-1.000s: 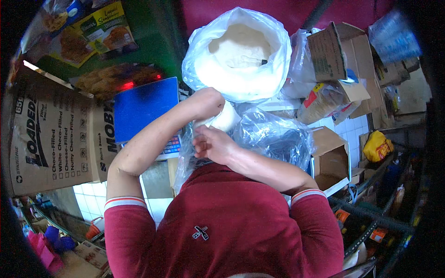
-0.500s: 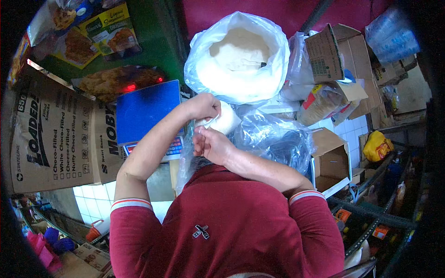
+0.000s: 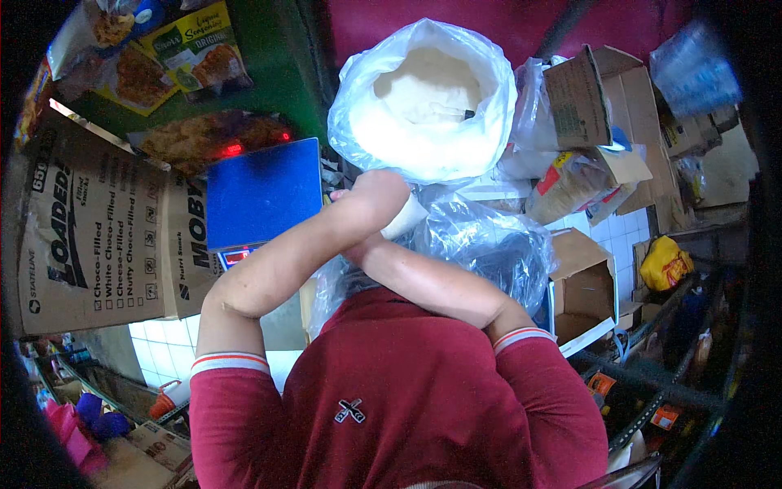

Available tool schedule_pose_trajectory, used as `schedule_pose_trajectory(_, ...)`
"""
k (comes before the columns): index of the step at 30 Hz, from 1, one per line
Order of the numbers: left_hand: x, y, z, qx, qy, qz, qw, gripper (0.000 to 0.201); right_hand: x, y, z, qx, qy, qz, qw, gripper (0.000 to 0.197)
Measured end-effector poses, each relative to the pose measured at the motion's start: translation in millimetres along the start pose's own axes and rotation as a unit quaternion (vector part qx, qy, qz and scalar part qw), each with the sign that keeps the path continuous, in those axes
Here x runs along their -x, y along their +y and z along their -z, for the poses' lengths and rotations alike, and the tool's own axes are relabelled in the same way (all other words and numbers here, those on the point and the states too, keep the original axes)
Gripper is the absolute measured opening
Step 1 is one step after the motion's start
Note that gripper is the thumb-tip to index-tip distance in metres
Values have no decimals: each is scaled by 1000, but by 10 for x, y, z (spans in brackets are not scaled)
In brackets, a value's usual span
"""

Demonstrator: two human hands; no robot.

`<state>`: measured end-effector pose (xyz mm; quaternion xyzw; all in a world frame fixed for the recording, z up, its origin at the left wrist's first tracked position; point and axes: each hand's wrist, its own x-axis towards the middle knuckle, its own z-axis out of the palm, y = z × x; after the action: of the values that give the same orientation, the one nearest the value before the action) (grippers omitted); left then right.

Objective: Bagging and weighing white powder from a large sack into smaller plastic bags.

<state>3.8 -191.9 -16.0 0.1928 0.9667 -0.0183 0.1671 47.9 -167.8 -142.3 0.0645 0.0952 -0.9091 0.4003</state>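
Note:
A small plastic bag of white powder (image 3: 405,218) is against my left hand (image 3: 383,196), which is curled closed at its top. My left forearm crosses over my right wrist. Most of my right hand (image 3: 363,248) is hidden beneath it, so its grip does not show; a bit of fingertip pokes out past the left wrist, beside the scale. Just beyond the hands stands a large open plastic sack (image 3: 342,122) of white powder, with a small dark-ended object lying in it. A blue-topped weighing scale (image 3: 265,196) sits to the left of my hands.
Loose clear plastic bags (image 3: 481,236) lie right of my hands. A large cardboard box (image 3: 106,236) stands at the left. Open cartons (image 3: 582,285) and a bagged brown item (image 3: 562,183) are at the right. Metal shelving (image 3: 652,375) fills the lower right.
My left hand has turned over and come down across the right wrist. My right hand has moved up and left, under the left forearm. The small bag is now more covered.

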Motion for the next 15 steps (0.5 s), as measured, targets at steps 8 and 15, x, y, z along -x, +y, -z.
schedule_pose_trajectory(8, 119, 175, -225, 24, 17, -29, 999, 14, 625, -520, -225, 347, -66, -310, 883, 30)
schedule_pose_trajectory(15, 158, 275, -371, -11, 108, -35, 994, 12, 492, -2118, -627, 721, 23, -165, 673, 41)
